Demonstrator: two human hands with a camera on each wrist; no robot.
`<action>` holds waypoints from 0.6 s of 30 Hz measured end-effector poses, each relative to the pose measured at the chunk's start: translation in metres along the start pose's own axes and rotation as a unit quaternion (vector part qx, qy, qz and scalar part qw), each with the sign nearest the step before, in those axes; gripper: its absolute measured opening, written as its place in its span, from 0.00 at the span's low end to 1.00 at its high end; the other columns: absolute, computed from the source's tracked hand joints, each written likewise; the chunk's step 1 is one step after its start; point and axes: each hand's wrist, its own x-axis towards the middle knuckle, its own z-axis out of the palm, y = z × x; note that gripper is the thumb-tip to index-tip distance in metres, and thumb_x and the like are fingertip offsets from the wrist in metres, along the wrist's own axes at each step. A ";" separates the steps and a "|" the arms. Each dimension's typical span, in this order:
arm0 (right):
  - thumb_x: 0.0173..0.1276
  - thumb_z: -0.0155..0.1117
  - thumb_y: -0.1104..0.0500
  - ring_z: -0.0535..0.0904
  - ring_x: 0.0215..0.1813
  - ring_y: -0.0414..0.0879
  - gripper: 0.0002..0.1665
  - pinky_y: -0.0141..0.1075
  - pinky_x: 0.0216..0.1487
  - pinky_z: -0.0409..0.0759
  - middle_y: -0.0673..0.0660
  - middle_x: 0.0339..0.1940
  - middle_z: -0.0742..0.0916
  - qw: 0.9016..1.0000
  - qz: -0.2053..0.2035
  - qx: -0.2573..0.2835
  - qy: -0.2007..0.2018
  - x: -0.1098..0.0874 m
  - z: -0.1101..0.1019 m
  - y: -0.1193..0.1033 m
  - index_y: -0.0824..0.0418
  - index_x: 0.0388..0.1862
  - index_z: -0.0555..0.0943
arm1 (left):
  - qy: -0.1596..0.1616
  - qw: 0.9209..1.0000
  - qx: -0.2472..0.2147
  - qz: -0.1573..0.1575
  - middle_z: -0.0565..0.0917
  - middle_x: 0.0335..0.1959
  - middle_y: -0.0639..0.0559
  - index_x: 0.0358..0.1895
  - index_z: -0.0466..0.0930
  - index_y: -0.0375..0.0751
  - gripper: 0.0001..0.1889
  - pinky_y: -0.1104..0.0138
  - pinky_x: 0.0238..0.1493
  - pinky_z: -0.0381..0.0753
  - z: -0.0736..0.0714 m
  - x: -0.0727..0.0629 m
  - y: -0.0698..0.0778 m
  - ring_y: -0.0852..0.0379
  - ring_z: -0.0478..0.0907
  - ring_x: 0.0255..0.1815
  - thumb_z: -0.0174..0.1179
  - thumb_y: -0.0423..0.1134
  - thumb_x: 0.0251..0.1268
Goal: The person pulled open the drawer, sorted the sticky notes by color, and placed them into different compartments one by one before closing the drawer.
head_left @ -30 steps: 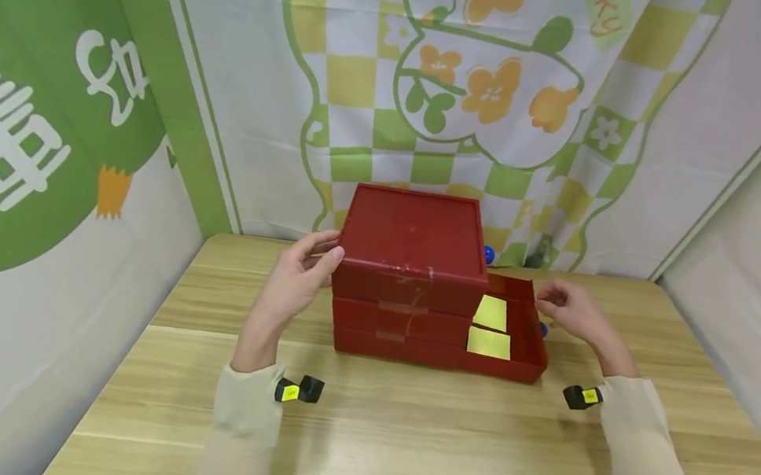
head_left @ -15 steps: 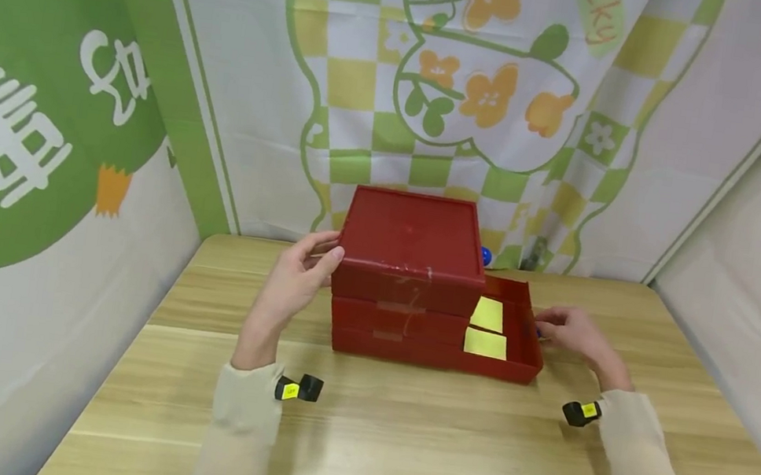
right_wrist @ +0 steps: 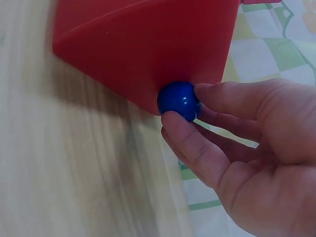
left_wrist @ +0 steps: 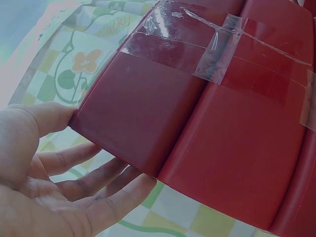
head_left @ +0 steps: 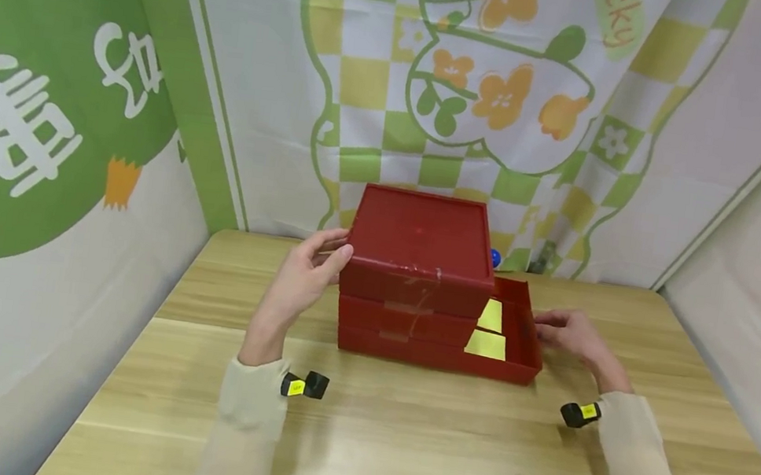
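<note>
A red drawer unit [head_left: 420, 230] of stacked tiers stands on the table, with clear tape across its front side. Its bottom drawer [head_left: 522, 330] sticks out to the right, showing two yellow paper squares [head_left: 485, 344] inside. My left hand [head_left: 300, 279] rests on the unit's left side, thumb at the top corner and fingers loosely spread along the side. At the drawer's outer end, my right hand [head_left: 571, 334] pinches a round blue knob [right_wrist: 177, 100] between thumb and fingers. In the head view that knob is hidden by the fingers.
Another blue ball-shaped knob [head_left: 495, 258] shows behind the unit's right side, higher up. The wooden table [head_left: 426, 449] reaches back to a patterned curtain [head_left: 432, 165]. Printed cloth walls stand at left and right.
My right hand has come down from above the knob and taken hold of it. The bottom drawer has slid slightly inward, to the left. My left hand stays on the unit.
</note>
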 end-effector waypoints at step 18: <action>0.73 0.59 0.60 0.86 0.44 0.45 0.21 0.45 0.53 0.84 0.70 0.53 0.85 0.998 0.006 0.064 -0.026 0.011 0.009 -0.016 0.74 0.57 0.79 | 0.002 1.000 -0.004 0.001 0.73 0.66 0.42 0.70 0.67 0.44 0.27 0.50 0.59 0.80 0.001 0.000 -0.001 0.44 0.75 0.64 0.56 0.49 0.73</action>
